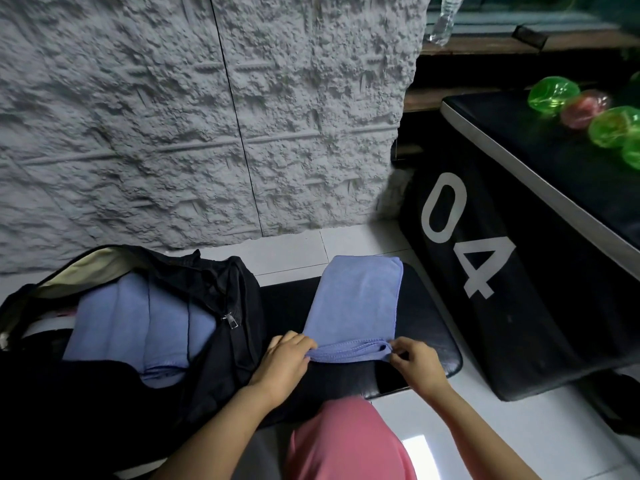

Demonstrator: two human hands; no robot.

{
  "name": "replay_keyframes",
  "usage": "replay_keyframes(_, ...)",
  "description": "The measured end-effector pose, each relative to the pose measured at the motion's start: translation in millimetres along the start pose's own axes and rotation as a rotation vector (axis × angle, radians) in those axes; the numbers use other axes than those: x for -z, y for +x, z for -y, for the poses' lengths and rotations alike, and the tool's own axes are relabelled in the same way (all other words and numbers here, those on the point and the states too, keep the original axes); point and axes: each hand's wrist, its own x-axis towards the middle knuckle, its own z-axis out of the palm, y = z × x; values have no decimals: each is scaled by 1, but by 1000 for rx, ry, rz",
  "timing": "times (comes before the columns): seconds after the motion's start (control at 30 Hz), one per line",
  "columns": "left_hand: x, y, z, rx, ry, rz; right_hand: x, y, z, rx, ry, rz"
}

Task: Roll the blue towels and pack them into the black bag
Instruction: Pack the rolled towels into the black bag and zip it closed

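Observation:
A folded blue towel [356, 299] lies lengthwise on a black padded bench [426, 327], its near end curled into a first small roll. My left hand [285, 362] pinches the left corner of that roll and my right hand [417, 367] pinches the right corner. To the left stands the black bag [221, 341], unzipped and wide open, with rolled blue towels [138, 323] packed side by side inside it.
A large black box marked "04" [485, 265] stands right of the bench, with green and pink translucent balls [588, 112] on its top. A white textured wall [207, 116] rises behind. White floor tiles [294, 251] surround the bench. My pink-clad knee [346, 445] is below.

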Motion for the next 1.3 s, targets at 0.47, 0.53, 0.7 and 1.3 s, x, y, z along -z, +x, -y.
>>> replay_keyframes(0.47, 3, 31, -7, 235, -299, 89, -7, -15, 1, -89, 86, -72)
replay_keyframes(0.53, 2, 32, -7, 216, -266, -18, -14, -15, 0, -136, 67, -144)
replay_keyframes(0.7, -3, 29, -3, -26, 76, -83, -20, -24, 2, 279, -339, -286)
replay_keyframes(1.3, 2, 24, -18, 170, 45, 109, -18, -17, -11, -84, 182, -237)
